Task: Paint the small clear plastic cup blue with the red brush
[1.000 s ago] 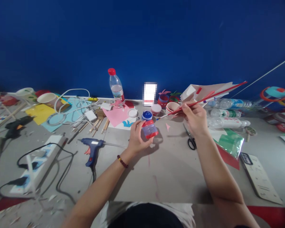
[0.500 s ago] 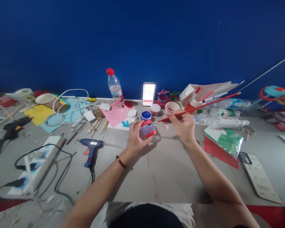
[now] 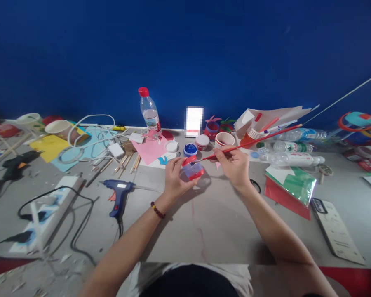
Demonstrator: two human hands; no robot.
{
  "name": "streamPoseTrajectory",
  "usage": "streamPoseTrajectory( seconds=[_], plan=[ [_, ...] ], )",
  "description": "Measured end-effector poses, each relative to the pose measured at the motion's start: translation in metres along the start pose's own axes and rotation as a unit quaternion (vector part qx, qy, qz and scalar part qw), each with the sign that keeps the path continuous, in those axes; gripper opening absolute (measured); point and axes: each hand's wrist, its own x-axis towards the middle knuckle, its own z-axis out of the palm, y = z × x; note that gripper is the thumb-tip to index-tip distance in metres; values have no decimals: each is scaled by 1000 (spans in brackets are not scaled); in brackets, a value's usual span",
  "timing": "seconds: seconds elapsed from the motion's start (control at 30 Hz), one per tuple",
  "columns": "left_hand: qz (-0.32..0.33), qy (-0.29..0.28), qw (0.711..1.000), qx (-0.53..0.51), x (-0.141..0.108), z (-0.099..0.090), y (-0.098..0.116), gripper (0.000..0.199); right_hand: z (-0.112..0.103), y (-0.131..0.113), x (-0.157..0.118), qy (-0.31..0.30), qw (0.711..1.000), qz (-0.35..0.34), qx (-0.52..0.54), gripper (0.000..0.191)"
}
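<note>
My left hand [image 3: 177,178] is closed round a small clear plastic piece [image 3: 193,169] with red bands at both ends, held tilted above the table. In my right hand [image 3: 236,167] is a long red paintbrush [image 3: 253,140], pinched between thumb and fingers. Its tip lies at the upper part of the clear piece; whether it touches is too small to tell. Just behind them stands an open jar of blue paint [image 3: 190,150], beside a closed pink-white jar [image 3: 202,142] and a paper cup [image 3: 224,140].
A blue glue gun [image 3: 120,194] and a power strip [image 3: 49,214] with black cables lie on the left. An upright bottle [image 3: 150,113] stands at the back. Plastic bottles [image 3: 292,159], green and red sheets and a phone [image 3: 338,231] lie on the right.
My right hand has moved slightly left with the brush, whose back end has swung left and a little down. My left hand still holds the clear piece, almost unmoved.
</note>
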Motion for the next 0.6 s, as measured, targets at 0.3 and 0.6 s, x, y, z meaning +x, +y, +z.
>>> streamPoseTrajectory(
  seconds=[0.3, 0.6],
  plan=[
    [-3, 9, 1000, 17, 0, 0, 0, 69, -6, 0, 6, 26, 999, -22, -18, 27],
    [4, -7, 999, 31, -1, 2, 1, 69, -1, 2, 1, -8, 997, 46, 65, 25]
  ],
)
